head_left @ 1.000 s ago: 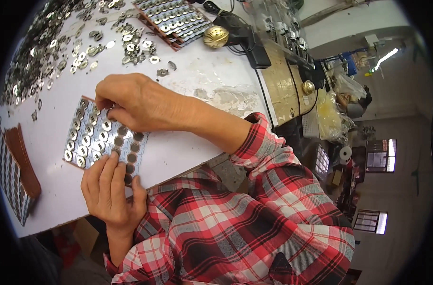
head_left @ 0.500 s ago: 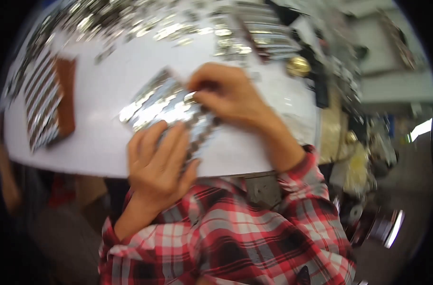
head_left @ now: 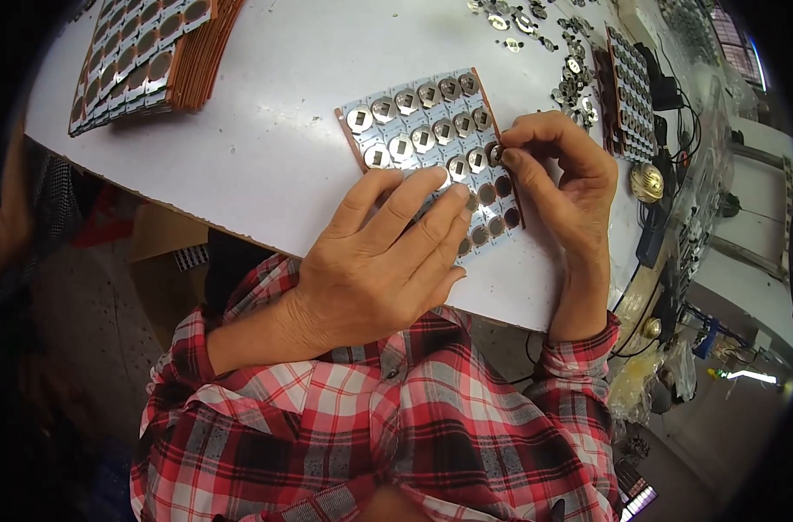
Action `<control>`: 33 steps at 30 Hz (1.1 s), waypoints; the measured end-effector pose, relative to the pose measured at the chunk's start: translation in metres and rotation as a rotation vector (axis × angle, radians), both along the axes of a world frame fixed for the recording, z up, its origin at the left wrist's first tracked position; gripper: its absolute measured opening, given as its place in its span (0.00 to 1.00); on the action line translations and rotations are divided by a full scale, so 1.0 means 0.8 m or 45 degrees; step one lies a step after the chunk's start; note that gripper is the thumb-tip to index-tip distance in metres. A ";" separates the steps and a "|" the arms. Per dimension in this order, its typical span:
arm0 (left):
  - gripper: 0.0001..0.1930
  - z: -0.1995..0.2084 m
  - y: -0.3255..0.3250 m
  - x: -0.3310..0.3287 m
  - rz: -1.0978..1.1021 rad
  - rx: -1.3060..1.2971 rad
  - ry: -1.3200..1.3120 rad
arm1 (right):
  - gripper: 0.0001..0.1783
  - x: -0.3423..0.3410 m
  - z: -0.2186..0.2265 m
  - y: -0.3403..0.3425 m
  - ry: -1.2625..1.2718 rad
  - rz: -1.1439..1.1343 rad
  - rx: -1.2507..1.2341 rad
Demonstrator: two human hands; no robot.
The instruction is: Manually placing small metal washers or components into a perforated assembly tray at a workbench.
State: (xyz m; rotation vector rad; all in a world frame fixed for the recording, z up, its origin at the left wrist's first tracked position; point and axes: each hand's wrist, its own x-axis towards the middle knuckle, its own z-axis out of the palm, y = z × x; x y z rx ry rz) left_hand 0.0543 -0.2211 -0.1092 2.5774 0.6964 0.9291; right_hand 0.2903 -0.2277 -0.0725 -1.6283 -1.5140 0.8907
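Observation:
A pale panel of round circuit boards (head_left: 351, 143) with brown edges lies tilted on the white table in front of me. Rows of silver metal clips (head_left: 401, 146) sit on its upper rounds, while bare dark round pads (head_left: 503, 186) show at its lower right. My left hand (head_left: 383, 248) rests over the panel's lower left with fingers spread, hiding part of it. At the right edge, thumb and forefinger of my right hand (head_left: 557, 170) pinch a small metal clip (head_left: 496, 155) against a round.
A thick stack of similar panels (head_left: 209, 56) stands at the far left. Loose clips (head_left: 575, 74) are scattered at the far right, near another panel stack (head_left: 631, 91) and a gold-coloured round object (head_left: 646, 182). Black cables run along the right edge. Below the table is a cardboard box (head_left: 166, 239).
The whole view has shifted, and the blur has cleared. My right hand, earlier over the panel's upper part, is now at its right edge. My left hand stays on the panel.

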 end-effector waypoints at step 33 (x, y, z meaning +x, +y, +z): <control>0.23 0.009 0.000 0.003 0.014 -0.015 0.047 | 0.08 0.091 0.048 -0.030 -0.545 -0.651 -0.218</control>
